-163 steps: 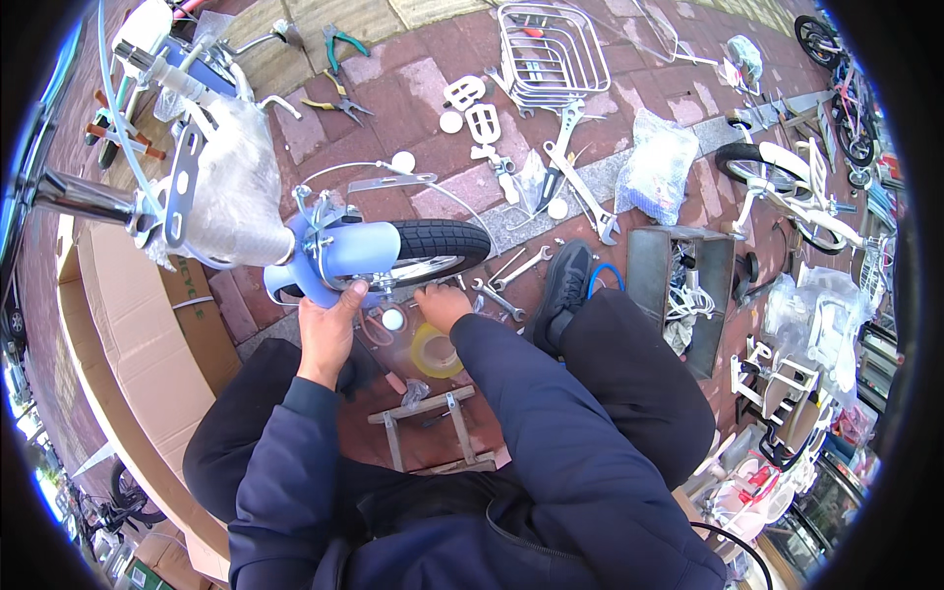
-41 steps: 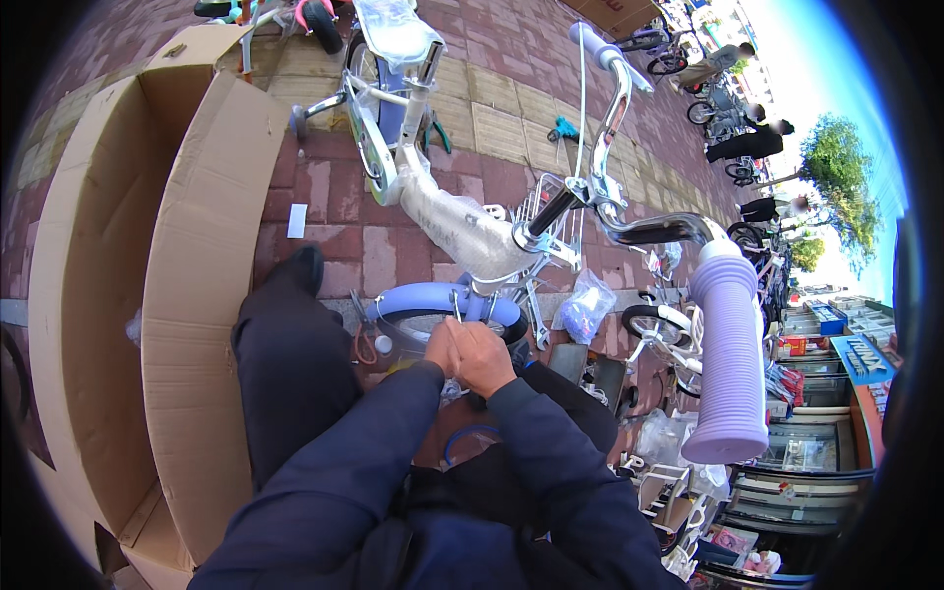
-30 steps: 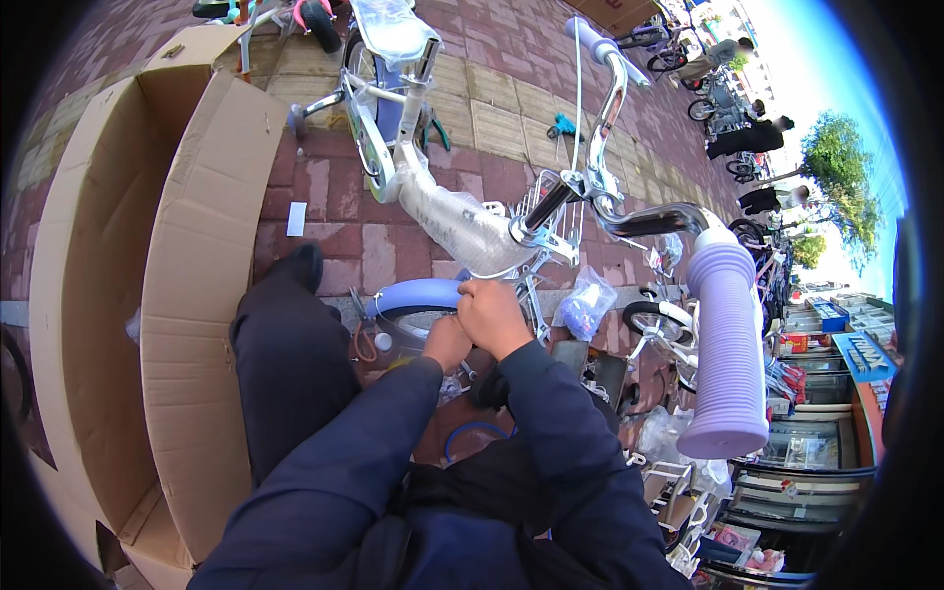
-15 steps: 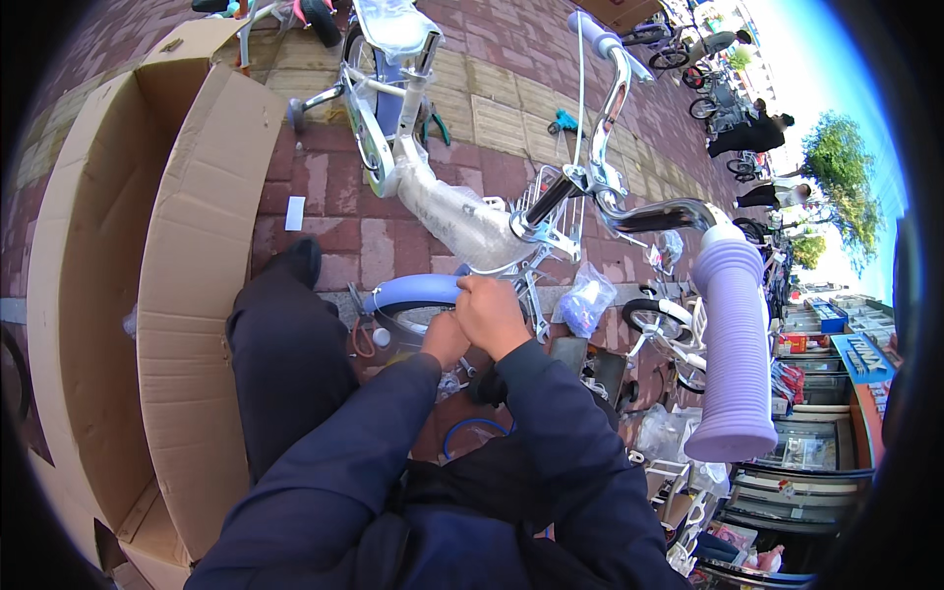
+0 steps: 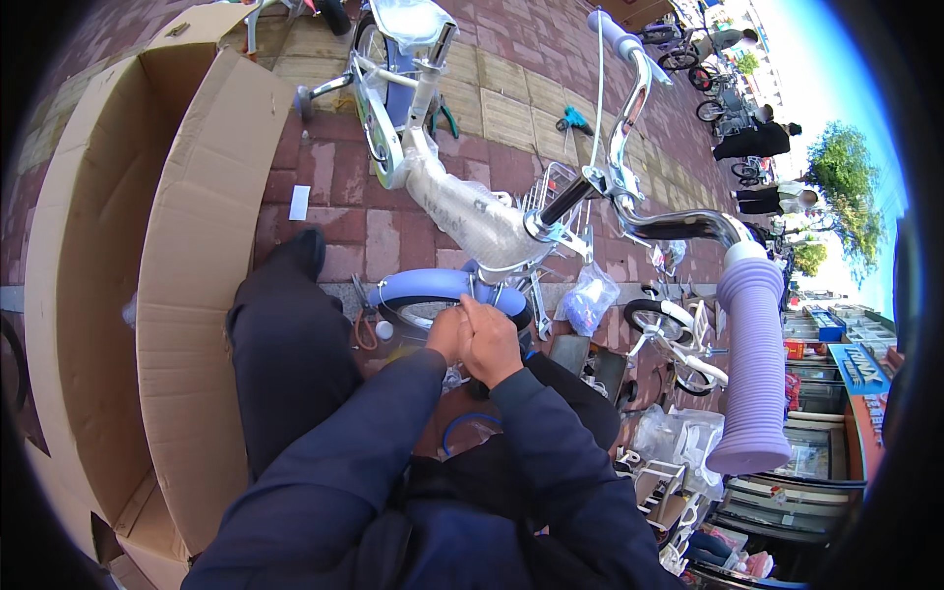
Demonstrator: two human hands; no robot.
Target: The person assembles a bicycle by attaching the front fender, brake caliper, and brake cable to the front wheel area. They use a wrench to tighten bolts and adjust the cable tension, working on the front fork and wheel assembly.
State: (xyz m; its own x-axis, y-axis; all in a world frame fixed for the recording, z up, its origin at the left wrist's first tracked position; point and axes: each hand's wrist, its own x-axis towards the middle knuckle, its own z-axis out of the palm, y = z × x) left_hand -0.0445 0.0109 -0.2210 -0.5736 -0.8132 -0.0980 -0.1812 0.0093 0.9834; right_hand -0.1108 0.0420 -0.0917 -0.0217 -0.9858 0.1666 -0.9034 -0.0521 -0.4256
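Note:
A child's bicycle lies before me, its frame (image 5: 472,221) wrapped in clear bubble plastic. Just below the lilac mudguard (image 5: 418,285) of its front wheel, my two hands meet. My left hand (image 5: 446,332) is closed, pressed against the right one. My right hand (image 5: 492,346) is curled too, one digit pointing up toward the mudguard. Whatever they grip is hidden between the fingers. The chrome handlebar (image 5: 678,226) reaches to the right and ends in a ribbed lilac grip (image 5: 752,369). Beside the wheel lie red-handled pliers or cutters (image 5: 365,331) and a small white cap (image 5: 384,330).
A tall open cardboard box (image 5: 197,256) stands at the left. A plastic bag of lilac parts (image 5: 588,300) and a wrench (image 5: 541,313) lie right of the wheel. Green-handled pliers (image 5: 444,120) and a teal tool (image 5: 573,120) rest farther off. A small white bike (image 5: 678,344) stands at right.
My hands have drawn slightly back from the mudguard, showing more of it, and the right hand has turned with a digit raised. The view has shifted a little.

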